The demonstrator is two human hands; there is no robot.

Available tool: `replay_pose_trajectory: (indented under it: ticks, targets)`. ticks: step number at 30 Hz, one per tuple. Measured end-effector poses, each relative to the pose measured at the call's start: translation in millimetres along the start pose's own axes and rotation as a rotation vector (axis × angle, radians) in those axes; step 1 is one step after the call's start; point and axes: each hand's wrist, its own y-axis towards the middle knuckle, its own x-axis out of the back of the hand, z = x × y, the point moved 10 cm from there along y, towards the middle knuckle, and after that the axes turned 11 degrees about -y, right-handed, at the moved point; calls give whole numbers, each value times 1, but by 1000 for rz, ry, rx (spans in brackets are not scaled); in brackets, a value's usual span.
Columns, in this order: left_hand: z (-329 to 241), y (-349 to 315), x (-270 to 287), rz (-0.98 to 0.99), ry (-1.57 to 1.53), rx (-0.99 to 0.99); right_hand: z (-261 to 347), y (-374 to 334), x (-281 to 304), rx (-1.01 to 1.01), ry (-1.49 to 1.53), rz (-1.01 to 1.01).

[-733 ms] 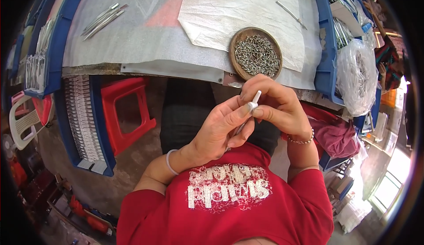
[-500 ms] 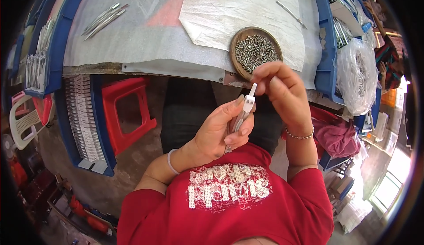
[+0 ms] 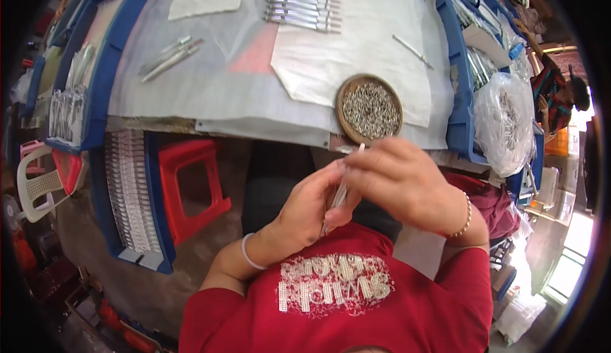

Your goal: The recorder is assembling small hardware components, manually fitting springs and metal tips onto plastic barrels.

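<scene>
My left hand (image 3: 307, 201) is closed around a slim tool with a silvery handle (image 3: 340, 195), held tilted in front of my chest. A narrow white tip (image 3: 361, 147) sticks out above my fingers. Over the upper end of the tool lies my right hand (image 3: 410, 184), its fingers curled and blurred by motion, so whether they grip anything cannot be seen. They cover the white head of the tool. Just beyond my hands, at the table's near edge, a round wooden bowl (image 3: 340, 108) holds many small metal pins (image 3: 370, 111).
Several similar tools (image 3: 304, 3) lie in a row on the white cloth (image 3: 375, 41). One slim rod (image 3: 412, 52) rests at the right, a few more (image 3: 169, 59) at the left. Blue trays (image 3: 449, 66) and a plastic bag (image 3: 506, 124) flank the table; a red stool (image 3: 172, 194) stands below.
My right hand has moved down and left from beside the bowl onto the top of the tool. The view has shifted, showing more of the row of tools.
</scene>
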Motion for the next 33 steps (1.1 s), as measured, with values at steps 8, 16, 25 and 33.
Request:
replay_pose_trajectory:
  ticks: [8,16,25,33]
  targets:
    - [-22,-18,-22,-95,180,73,47,25,-4,413,-189,181]
    - [-119,-40,-41,106,153,-294,-58,82,10,101,-29,122]
    - [-115,-68,-6,71,338,-422,-158,117,-72,-237,-43,40]
    - [-117,-73,1,68,375,-475,-162,116,-69,-359,-140,33]
